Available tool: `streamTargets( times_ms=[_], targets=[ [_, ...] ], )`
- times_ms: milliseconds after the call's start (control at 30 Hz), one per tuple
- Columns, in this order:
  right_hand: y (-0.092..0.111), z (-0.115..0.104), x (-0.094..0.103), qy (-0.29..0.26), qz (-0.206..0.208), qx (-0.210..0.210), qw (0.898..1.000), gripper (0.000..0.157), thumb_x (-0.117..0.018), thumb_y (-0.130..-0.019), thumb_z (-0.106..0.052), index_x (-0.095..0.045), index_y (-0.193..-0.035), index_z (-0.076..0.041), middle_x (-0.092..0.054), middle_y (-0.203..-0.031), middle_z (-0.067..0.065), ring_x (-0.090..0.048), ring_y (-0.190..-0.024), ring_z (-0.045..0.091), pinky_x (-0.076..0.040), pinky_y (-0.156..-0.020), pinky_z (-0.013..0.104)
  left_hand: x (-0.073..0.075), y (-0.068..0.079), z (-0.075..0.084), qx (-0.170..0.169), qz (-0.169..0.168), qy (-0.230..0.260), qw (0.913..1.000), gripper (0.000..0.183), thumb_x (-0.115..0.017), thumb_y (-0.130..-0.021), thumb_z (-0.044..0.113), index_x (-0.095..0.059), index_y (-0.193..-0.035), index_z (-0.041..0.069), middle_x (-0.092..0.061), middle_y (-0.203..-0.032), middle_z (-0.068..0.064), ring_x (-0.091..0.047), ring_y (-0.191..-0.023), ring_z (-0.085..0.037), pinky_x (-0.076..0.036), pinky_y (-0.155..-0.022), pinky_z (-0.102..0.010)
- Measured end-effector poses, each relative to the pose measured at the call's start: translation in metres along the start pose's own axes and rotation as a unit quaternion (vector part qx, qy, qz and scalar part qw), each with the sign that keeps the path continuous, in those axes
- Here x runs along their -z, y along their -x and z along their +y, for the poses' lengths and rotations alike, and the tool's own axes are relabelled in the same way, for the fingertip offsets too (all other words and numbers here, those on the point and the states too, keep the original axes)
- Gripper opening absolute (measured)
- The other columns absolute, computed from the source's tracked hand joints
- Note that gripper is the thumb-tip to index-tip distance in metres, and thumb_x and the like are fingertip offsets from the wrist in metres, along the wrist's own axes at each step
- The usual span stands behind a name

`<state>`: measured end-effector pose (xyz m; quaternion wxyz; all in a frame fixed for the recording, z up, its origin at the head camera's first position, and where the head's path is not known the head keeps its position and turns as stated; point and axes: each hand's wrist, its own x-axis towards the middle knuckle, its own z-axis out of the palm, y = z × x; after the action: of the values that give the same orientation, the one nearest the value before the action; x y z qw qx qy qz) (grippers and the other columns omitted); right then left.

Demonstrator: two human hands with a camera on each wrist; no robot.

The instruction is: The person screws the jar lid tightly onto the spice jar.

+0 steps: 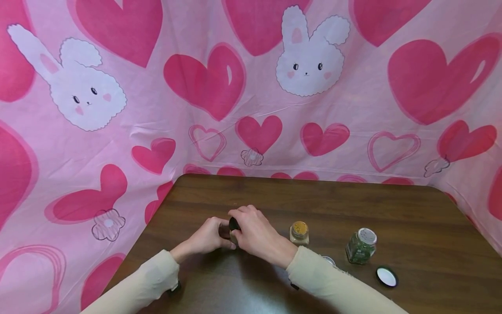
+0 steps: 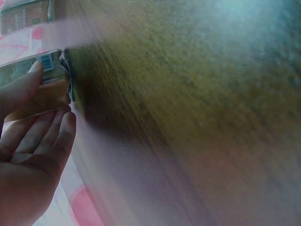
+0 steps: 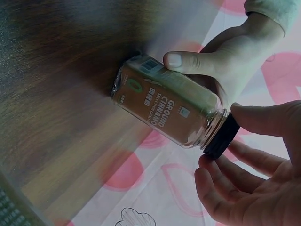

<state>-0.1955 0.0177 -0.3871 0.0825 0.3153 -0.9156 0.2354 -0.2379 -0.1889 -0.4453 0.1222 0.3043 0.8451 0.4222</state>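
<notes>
Brown cinnamon jar [image 3: 164,106] is at the surface [image 1: 333,200], the left hand [image 1: 208,237] clamping fingers round it; the right hand's [image 1: 256,233] fingers pinch its black lid [image 3: 221,137]. Toward three o'clock stands a yellow-spice jar [image 1: 300,237]; beyond, a green-herb jar [image 1: 360,249].

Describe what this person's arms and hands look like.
The left sleeve and right sleeve are long and pale cream, ending at the wrists. A small black piece shows beneath each. The left hand and right hand are bare: no gloves or rings show.
</notes>
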Motion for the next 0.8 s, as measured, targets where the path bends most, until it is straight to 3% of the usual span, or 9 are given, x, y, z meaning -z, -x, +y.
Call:
streamTargets(
  times_ms=[133,233,400,567,800],
  targets=[
    [0.002,0.001,0.001,-0.012,-0.004,-0.009,1.000,0.046,-0.084,-0.092,-0.019,-0.069,-0.133,-0.006,-0.069,-0.129,0.010,-0.062,-0.114,0.026,-0.054,-0.098,0.042,0.003,0.004,0.020,0.000,-0.009,0.009,0.9999,0.030,-0.089,-0.082,-0.002,-0.078,-0.110,0.003,-0.077,-0.100,-0.001,-0.072,-0.090,-0.026,-0.060,-0.086,-0.042],
    [0.005,0.002,0.003,-0.046,-0.012,-0.032,0.998,0.051,-0.083,-0.093,-0.019,-0.065,-0.139,-0.008,-0.065,-0.135,0.010,-0.059,-0.122,0.026,-0.054,-0.101,0.043,0.005,0.006,0.029,0.004,-0.014,0.007,0.9999,0.029,-0.088,-0.082,-0.004,-0.078,-0.108,0.002,-0.076,-0.096,-0.003,-0.071,-0.087,-0.027,-0.060,-0.084,-0.039],
    [0.008,0.005,0.005,-0.092,-0.016,-0.062,0.994,0.052,-0.084,-0.092,-0.016,-0.064,-0.140,-0.007,-0.066,-0.133,0.010,-0.059,-0.120,0.025,-0.055,-0.099,0.042,0.002,0.004,0.014,0.008,0.000,-0.021,0.9997,0.029,-0.091,-0.081,0.003,-0.078,-0.105,0.008,-0.069,-0.082,0.000,-0.060,-0.075,-0.016,-0.052,-0.070,-0.028],
    [0.008,0.008,0.003,-0.096,-0.012,-0.051,0.994,0.037,-0.083,-0.092,-0.013,-0.070,-0.127,-0.007,-0.070,-0.118,0.006,-0.062,-0.108,0.022,-0.057,-0.092,0.039,0.001,0.001,-0.001,0.008,0.004,-0.029,0.9995,0.030,-0.094,-0.080,0.011,-0.078,-0.105,0.013,-0.067,-0.080,0.005,-0.059,-0.073,-0.013,-0.051,-0.069,-0.028],
    [0.006,0.008,0.003,-0.097,-0.012,-0.050,0.994,0.034,-0.082,-0.093,-0.011,-0.072,-0.125,-0.007,-0.069,-0.121,0.007,-0.062,-0.109,0.022,-0.057,-0.093,0.039,0.002,0.000,-0.002,0.008,0.002,-0.030,0.9995,0.028,-0.095,-0.080,0.013,-0.078,-0.102,0.013,-0.068,-0.079,0.006,-0.061,-0.073,-0.013,-0.052,-0.070,-0.029]
  ],
)
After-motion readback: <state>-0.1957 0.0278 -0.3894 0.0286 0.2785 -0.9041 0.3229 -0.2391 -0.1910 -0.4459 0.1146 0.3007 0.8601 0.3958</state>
